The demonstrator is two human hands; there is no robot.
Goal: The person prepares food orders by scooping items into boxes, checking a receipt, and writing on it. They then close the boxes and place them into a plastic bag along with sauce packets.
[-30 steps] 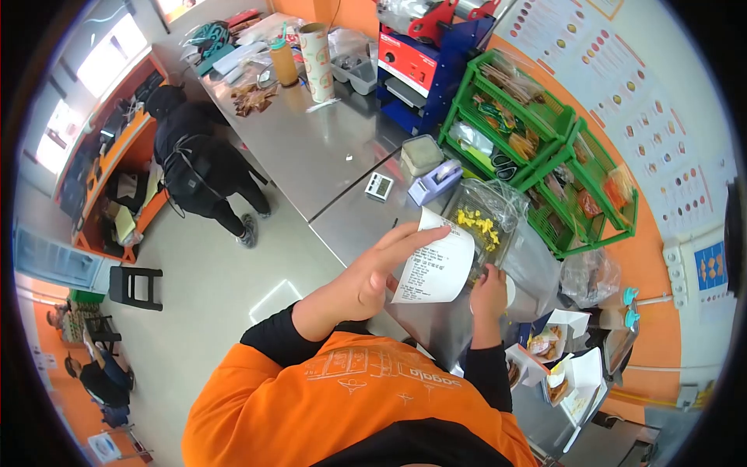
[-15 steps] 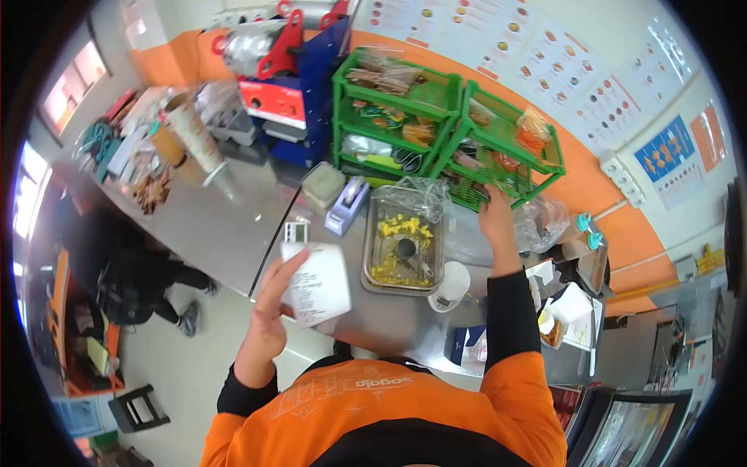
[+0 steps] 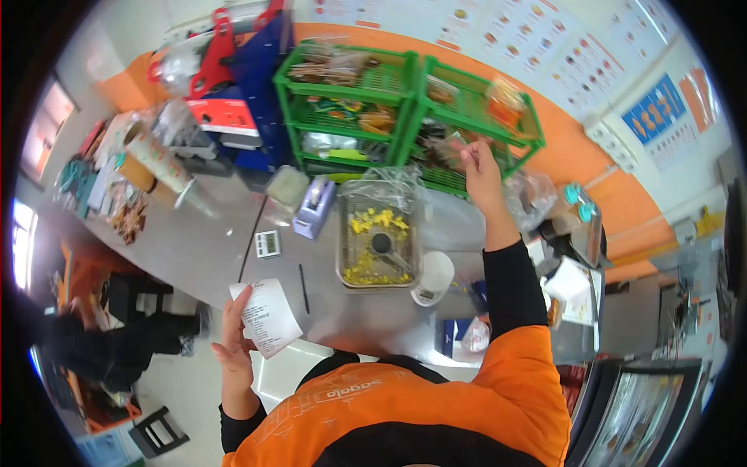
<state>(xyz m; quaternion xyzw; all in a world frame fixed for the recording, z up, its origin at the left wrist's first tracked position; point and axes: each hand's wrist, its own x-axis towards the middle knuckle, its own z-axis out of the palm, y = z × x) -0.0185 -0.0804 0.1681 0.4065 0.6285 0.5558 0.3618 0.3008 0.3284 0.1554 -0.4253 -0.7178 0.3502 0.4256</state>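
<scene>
My left hand (image 3: 233,346) holds a white printed receipt (image 3: 272,321) by its left edge, over the front of the steel counter. My right hand (image 3: 484,177) is raised at the right green rack (image 3: 537,128), fingers pinched on a small clear packet (image 3: 449,149); what is inside it is too blurred to tell. Below and left of that hand sits a clear tub (image 3: 342,265) with yellow chopped food, a dark-ended scoop and a crumpled plastic bag at its far end. A white scale (image 3: 436,272) stands right of the tub.
Another green rack (image 3: 346,86) holds packets and wrapped items. On the counter are a tape dispenser (image 3: 314,206), a timer (image 3: 268,244), a black pen (image 3: 303,288) and a small box (image 3: 457,336). A person in dark clothes (image 3: 109,342) is at the left.
My right hand has come up from inside the rack with the packet. My left hand and the receipt have moved left and down, uncovering the pen. The view has shifted.
</scene>
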